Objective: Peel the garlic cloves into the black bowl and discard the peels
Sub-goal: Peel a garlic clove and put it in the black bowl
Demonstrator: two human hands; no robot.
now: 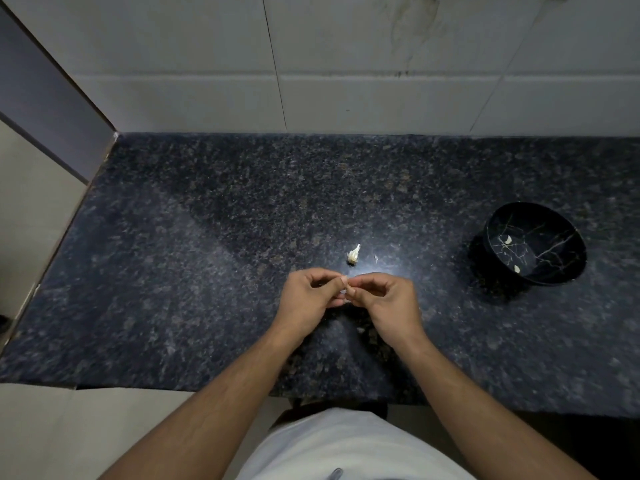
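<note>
left hand (pixel 308 292) and right hand (pixel 384 296) pinch one garlic clove (pixel 347 292) together | black bowl (pixel 535 242) far right, two cloves inside | garlic piece (pixel 354 254) just behind hands | dark speckled counter (pixel 173 254), tiled wall (pixel 346 64) behind

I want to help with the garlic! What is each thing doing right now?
left hand: pinching a garlic clove
right hand: pinching the same garlic clove
black bowl: upright, two peeled cloves inside
garlic piece: lying loose on countertop
</note>
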